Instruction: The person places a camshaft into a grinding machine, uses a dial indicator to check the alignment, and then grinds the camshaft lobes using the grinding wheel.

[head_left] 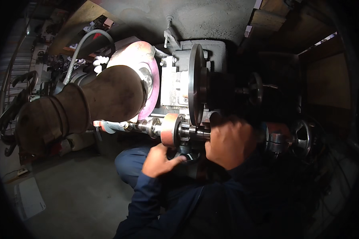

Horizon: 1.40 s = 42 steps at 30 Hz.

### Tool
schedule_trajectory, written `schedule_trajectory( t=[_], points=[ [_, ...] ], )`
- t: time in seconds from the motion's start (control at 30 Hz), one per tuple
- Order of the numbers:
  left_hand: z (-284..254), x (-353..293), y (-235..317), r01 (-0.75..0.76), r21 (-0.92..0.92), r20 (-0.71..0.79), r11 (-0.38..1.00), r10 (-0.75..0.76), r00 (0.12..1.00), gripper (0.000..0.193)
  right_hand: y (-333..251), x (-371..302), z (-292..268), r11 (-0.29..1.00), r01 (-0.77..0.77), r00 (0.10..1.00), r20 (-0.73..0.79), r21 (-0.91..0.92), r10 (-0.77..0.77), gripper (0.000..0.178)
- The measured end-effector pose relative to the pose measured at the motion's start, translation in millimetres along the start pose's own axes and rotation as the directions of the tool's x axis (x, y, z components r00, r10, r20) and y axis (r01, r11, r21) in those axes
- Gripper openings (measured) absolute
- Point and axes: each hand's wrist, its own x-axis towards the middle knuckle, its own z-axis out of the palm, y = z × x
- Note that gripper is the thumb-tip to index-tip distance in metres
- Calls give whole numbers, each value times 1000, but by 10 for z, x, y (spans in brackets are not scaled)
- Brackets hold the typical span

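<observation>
A metal shaft (pixel 204 134) with bright steel collars runs across a grinding machine. My right hand (pixel 232 142) is closed around it, slightly blurred, back of the hand up; the fingertips are hidden. Left of that hand is an orange-red ring (pixel 170 130) on the same line of parts. Below the ring sits a small dark handwheel (pixel 189 155). My left hand (pixel 158 161) is at its left edge, thumb lying toward the rim and the other fingers curled, partly hidden. A large dark disc (pixel 196 85) stands upright just beyond the shaft.
A pink grinding wheel (pixel 152 93) sits under an orange guard (pixel 132 53) at the left. In front of it hangs a large brown duct (pixel 115 93). Another handwheel (pixel 302 137) is at the right. A flexible grey conduit (pixel 76 51) arches at the far left. A white sheet (pixel 29 198) lies on the floor.
</observation>
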Motion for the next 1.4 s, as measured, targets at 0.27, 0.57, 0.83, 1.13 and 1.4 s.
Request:
schedule_trajectory(
  t=[0.27, 0.57, 0.83, 1.13, 1.4],
  points=[
    [-606, -117, 445, -225, 636, -400, 738, 565, 722, 57, 58, -61, 193, 993, 87, 962, -266, 75, -64, 24],
    [-834, 133, 460, -220, 408, -75, 886, 273, 959, 68, 26, -42, 386, 990, -8, 979, -201, 142, 37, 12],
    [-713, 217, 463, -225, 321, -206, 920, 300, 932, 57, 24, 5, 228, 986, -14, 990, -134, 167, 37, 13],
    [-533, 235, 308, -194, 286, -379, 938, 297, 876, 57, 19, 34, 226, 989, 17, 981, -195, 147, 12, 9],
    [-522, 237, 189, -188, 405, -377, 895, 351, 857, 62, -3, 27, 217, 986, -11, 981, -191, 164, 43, 10]
  ],
)
